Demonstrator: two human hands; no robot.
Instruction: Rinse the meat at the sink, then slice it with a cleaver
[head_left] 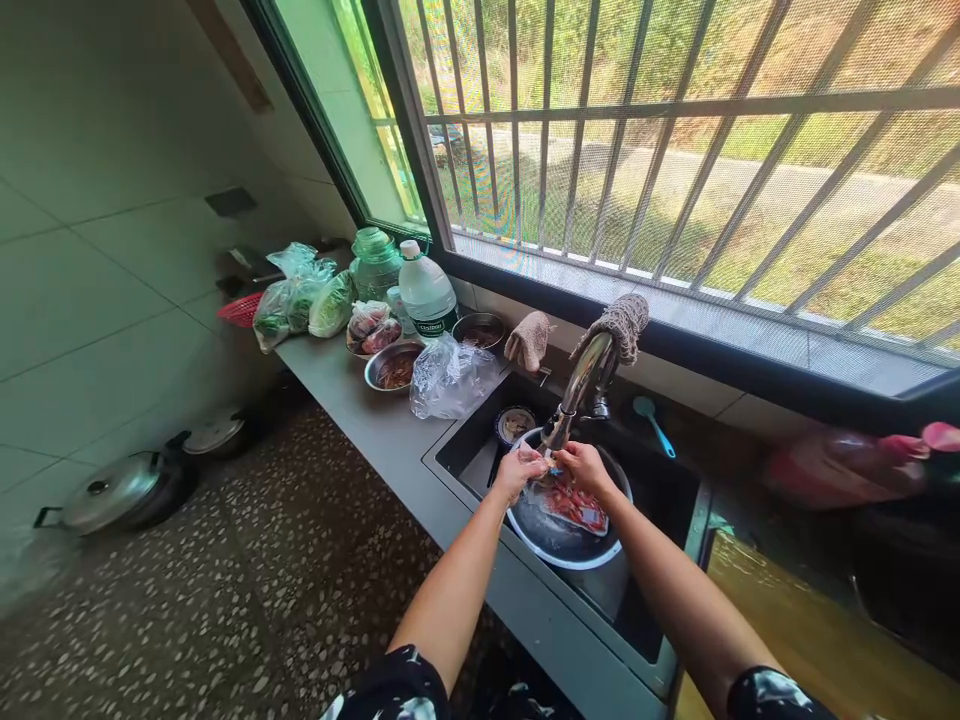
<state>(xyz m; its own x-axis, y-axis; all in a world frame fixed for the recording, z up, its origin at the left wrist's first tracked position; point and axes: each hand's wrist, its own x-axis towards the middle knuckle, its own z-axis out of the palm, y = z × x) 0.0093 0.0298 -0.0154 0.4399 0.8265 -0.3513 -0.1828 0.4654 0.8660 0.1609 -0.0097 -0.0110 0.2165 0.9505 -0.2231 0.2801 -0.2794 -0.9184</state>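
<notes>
meat lies red and wet in the big round bowl, and the bowl sits in the dark sink. two arms come up from the bottom and two hands meet over the bowl, right under the tap. the left hand and the right hand are both curled, fingertips close together, pinching at something small between them; it is too small to tell what it is. water could splash out of the bowl onto the counter if the tap runs hard, and a wet piece could slip from the fingers and drop into the sink. a small bowl sits just behind the big one, and a blue spoon lies near the tap. two cloths show: one cloth wrapped on the tap and one cloth on the ledge. farther along the counter i count three metal dishes, one clear bag, one water bottle, one green jar and bags of greens. two pot lids rest on the floor by the wall.
</notes>
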